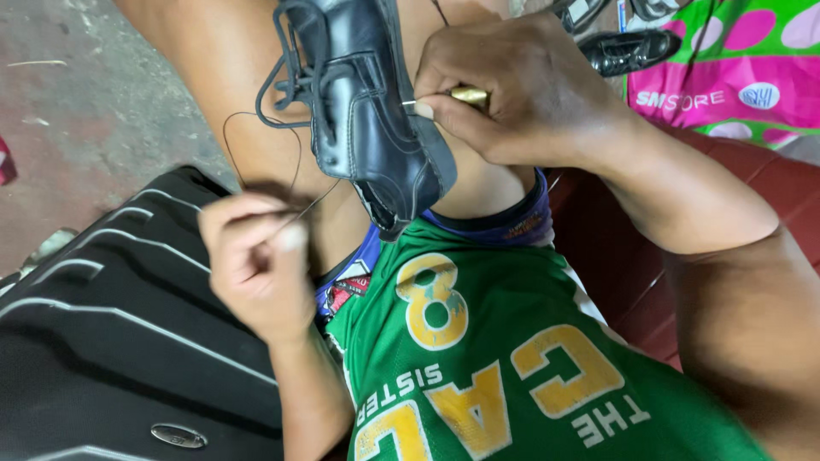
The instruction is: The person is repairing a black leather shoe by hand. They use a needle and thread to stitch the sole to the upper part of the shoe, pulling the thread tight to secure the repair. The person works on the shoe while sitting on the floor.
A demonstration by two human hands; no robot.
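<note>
Shoe: black leather lace-up shoe (367, 111), sole side turned toward right hand, resting between bare thighs, toe pointing down toward green jersey (512, 358); laces hanging loose on its left side.
Right hand: right hand (521, 90) just beside shoe's edge, grip closed on brass-handled awl (465, 96); thin metal tip touching seam between sole and upper.
Left hand: left hand (256, 260) below and left of shoe, grip pinched shut on dark thread (256, 145); hand blurred.
Thread: running from pinched fingers up toward shoe, with a loose loop lying over left thigh.
Left of lap: black ribbed hard-shell suitcase (111, 341) on concrete floor (94, 94), touching left leg.
Right of lap: dark red seat (632, 282); second black shoe (628, 51) farther back, beside pink and green bag (735, 68).
</note>
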